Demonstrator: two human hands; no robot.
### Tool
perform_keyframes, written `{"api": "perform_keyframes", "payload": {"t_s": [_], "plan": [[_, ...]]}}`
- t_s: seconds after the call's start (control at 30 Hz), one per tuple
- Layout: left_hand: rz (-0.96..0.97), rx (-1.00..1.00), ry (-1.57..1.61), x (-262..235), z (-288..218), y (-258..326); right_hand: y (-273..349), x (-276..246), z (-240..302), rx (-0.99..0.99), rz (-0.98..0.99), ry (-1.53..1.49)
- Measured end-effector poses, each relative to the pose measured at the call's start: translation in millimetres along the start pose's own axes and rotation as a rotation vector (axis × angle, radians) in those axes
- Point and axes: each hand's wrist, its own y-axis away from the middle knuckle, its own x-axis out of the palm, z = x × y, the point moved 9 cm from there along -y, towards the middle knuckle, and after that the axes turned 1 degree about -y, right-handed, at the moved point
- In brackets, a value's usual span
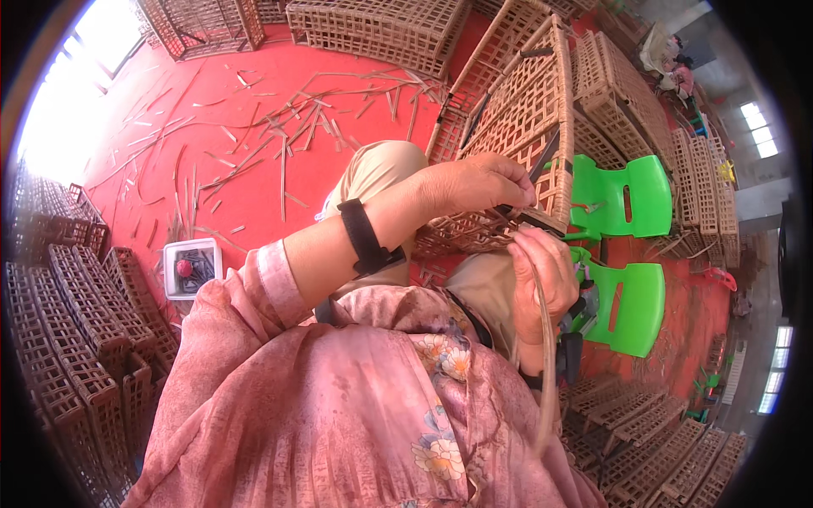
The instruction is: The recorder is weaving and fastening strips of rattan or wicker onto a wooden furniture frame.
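An openwork woven wicker basket point(515, 114) with a dark frame leans against my knees, its near corner between my hands. My left hand point(478, 184) reaches over its near edge, fingers bent and pinched together at the corner; what lies between the fingertips is too small to make out. Just below and to the right, my right hand point(546, 275) is closed with its thumb against the fingers. It grips a long, pale rattan strip point(548, 372), which curves down past my right wrist over my clothing. Black bands circle both wrists.
Cut strips point(313, 114) litter the red floor point(246, 178). A white bin point(193, 296) with dark pieces and a red ball stands at left. Green chairs point(631, 309) are close on the right. Stacked wicker panels point(76, 330) line the left; more stacks point(373, 38) stand at the back.
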Motion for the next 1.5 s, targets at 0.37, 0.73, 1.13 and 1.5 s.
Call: {"api": "perform_keyframes", "payload": {"t_s": [0.37,0.73,1.13,1.5], "plan": [[-0.074,-0.019,-0.164,-8,5,3,-40,-3,-1,-0.177,0.218,0.058],[-0.314,0.094,-0.090,-17,-7,11,-64,22,-76,0.348,0.326,-0.248],[-0.378,0.673,-1.207,35,-80,51,-67,35,-94,0.369,0.302,-0.182],[-0.125,0.205,-0.948,11,-56,14,11,-27,-30,0.582,0.073,-0.513]]}}
